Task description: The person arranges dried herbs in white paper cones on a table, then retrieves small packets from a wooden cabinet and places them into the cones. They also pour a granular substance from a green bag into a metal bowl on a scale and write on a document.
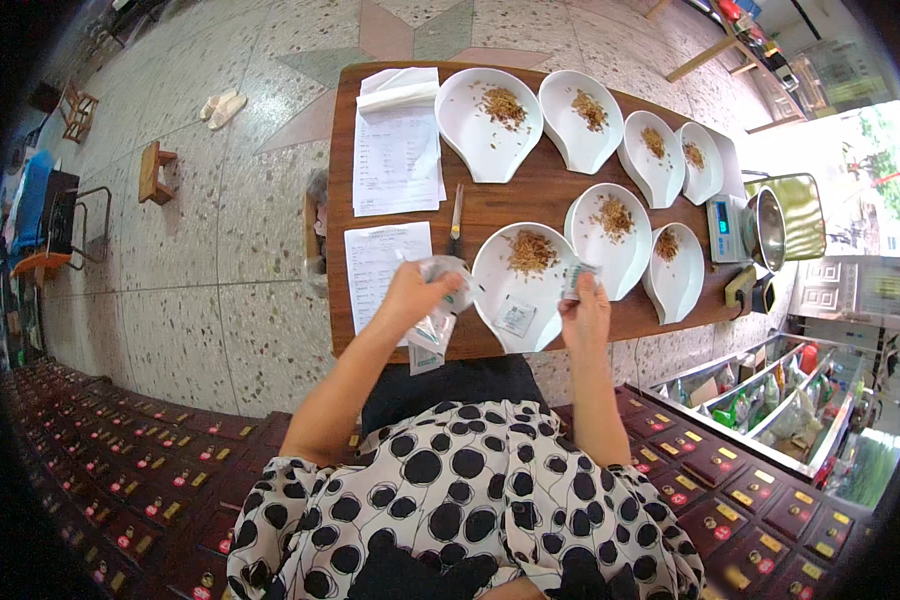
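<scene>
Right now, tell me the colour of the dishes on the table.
White dishes, clearest in the head view.

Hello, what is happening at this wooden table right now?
A person in a polka-dot blouse stands at a long brown wooden table. The left hand holds a bunch of small clear plastic packets; the right hand holds one small packet over the nearest white spoon-shaped dish. Seven such dishes carry small heaps of brown dried herbs. Printed paper sheets lie at the left, and a small scale at the right.
</scene>
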Motion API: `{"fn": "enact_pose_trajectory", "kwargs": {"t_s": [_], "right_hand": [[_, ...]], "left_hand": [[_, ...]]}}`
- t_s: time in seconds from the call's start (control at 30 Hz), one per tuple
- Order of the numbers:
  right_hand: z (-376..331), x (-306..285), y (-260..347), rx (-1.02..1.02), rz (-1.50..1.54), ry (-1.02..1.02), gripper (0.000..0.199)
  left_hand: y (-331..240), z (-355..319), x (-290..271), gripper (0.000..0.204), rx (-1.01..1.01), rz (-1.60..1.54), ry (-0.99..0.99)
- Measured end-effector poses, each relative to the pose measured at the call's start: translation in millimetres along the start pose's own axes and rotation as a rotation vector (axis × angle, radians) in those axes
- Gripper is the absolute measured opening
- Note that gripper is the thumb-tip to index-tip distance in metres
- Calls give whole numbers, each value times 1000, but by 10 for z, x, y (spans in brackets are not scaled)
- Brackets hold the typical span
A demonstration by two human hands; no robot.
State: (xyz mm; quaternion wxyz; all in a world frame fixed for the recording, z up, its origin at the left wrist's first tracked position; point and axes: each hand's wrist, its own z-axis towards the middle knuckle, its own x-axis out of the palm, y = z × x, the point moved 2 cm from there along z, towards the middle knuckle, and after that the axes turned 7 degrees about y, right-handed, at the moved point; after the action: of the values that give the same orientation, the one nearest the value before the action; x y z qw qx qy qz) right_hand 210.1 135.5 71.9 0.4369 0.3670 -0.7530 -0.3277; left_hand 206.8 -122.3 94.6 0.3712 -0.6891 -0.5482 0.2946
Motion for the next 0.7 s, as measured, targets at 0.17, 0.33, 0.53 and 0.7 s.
{"fn": "enact_pose_trajectory", "kwargs": {"t_s": [0.17, 0.33, 0.53, 0.7], "right_hand": [[375, -655, 445, -174, -681, -25, 18], [545, -914, 680, -433, -1493, 11, 45], [617, -726, 684, -260, -1060, 367, 31], [401, -246, 753, -58, -895, 735, 18]], "left_hand": [[-60, 36, 227, 23, -14, -373, -63], [-149, 125, 727, 26, 35, -439, -102], [-322, 234, 1264, 23, 98, -150, -183], [-703, 227, 1672, 26, -9, -57, -251]]}}
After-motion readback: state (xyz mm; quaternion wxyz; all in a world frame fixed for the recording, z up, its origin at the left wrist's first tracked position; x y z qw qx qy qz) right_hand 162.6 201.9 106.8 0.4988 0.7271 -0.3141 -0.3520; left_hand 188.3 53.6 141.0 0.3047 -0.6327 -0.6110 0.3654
